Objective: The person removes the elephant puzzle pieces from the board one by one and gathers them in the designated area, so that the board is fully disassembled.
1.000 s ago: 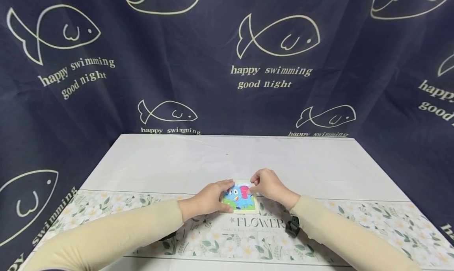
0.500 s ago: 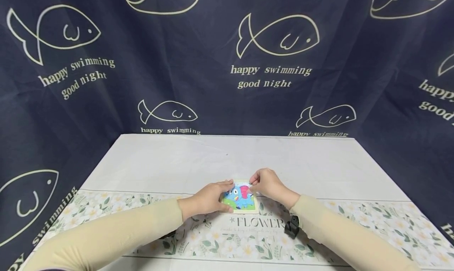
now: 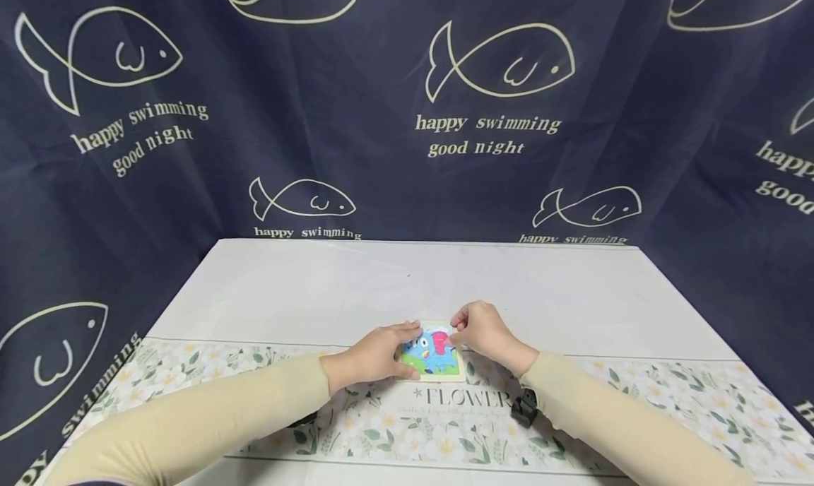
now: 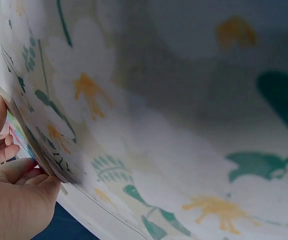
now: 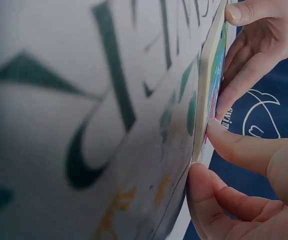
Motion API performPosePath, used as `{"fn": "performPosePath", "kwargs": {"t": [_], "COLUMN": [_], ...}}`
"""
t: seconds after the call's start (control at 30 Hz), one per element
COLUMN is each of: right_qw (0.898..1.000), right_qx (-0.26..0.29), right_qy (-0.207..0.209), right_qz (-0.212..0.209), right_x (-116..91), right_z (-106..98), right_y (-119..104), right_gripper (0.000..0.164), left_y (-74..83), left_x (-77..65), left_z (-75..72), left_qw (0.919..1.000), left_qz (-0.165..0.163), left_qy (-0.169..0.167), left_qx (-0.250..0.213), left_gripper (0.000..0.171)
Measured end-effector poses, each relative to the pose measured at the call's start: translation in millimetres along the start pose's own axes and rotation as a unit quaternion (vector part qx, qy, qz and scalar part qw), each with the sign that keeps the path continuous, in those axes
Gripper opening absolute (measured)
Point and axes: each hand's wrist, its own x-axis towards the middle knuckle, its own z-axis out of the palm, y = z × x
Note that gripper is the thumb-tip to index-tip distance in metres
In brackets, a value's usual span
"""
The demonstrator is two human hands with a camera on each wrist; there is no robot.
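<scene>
A small square jigsaw puzzle (image 3: pixel 434 363) with a pale wooden frame lies flat on the table; its picture is a blue elephant with a pink ear on green ground. My left hand (image 3: pixel 375 354) grips its left side, thumb at the near edge and fingers at the far edge. At the far right corner my right hand (image 3: pixel 488 336) pinches the puzzle's edge; in the right wrist view the thumb (image 5: pixel 239 147) lies on the picture side and the curled fingers meet the frame (image 5: pixel 207 80). Fingers cover part of the picture, and whether a loose piece is under them is hidden.
A white tablecloth (image 3: pixel 407 277) with a flowered band and the word "FLOWER" covers the table. Behind hangs a dark blue curtain (image 3: pixel 381 119) with fish drawings. A black wrist device (image 3: pixel 524 408) sits under the right sleeve.
Both hands stay at the puzzle in nearly the same pose. The head view has shifted very slightly.
</scene>
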Motion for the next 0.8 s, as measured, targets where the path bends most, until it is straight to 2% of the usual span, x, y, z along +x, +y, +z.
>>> {"fn": "performPosePath", "kwargs": {"t": [0.23,0.47,0.8], "right_qw": [1.000,0.999,0.998], "right_qx": [0.007,0.001,0.012], "right_qy": [-0.001,-0.007,-0.019], "right_qz": [0.007,0.041,0.063], "right_x": [2.4,4.9,5.2], "right_z": [0.3,-0.7,-1.5], "right_y": [0.9,0.7,0.7], "right_gripper": [0.021,0.023,0.025], "left_y": [0.0,0.5,0.7], "left_x": [-0.5,1.4,1.0], "left_z": [0.6,0.8,1.1], "left_qw": [1.0000,1.0000,1.0000], "left_qz": [-0.002,-0.002,0.001], "left_qy": [0.001,0.003,0.005], "left_qx": [-0.001,0.004,0.003], "left_gripper": [0.078,0.078,0.079]}}
